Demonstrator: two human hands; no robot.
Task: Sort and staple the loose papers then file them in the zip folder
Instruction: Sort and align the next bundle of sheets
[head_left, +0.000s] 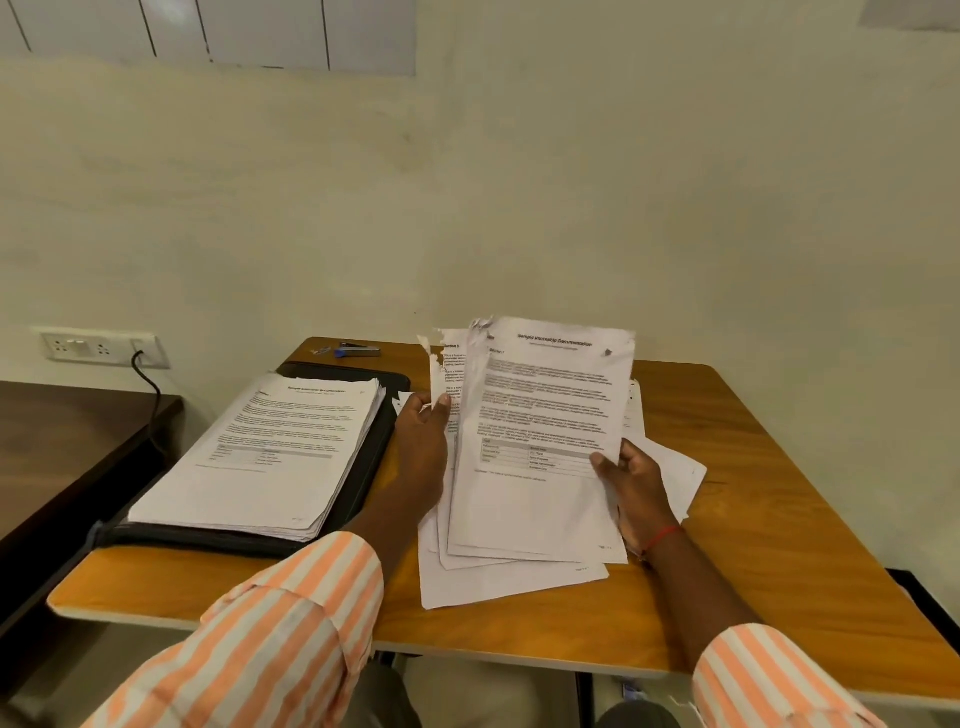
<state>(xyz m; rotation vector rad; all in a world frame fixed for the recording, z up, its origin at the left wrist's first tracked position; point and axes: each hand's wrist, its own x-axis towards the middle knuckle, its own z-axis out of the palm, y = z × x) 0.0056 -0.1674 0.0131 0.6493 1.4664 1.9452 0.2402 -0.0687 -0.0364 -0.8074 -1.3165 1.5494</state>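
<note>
My left hand (423, 441) pinches the left edge of a few loose printed papers (540, 431), lifted and tilted up over the table. My right hand (631, 480) grips the same sheets at their right edge. More loose sheets (498, 582) lie flat beneath them. A thick stack of printed papers (270, 452) rests on the open black zip folder (379, 447) at the left. A stapler (358, 351) with a blue end lies at the table's far edge.
The wooden table (769, 493) stands against a cream wall. A darker table (62, 436) sits to the left. A wall socket (101, 345) with a black cable hangs above it. A small staple box (321, 351) lies beside the stapler.
</note>
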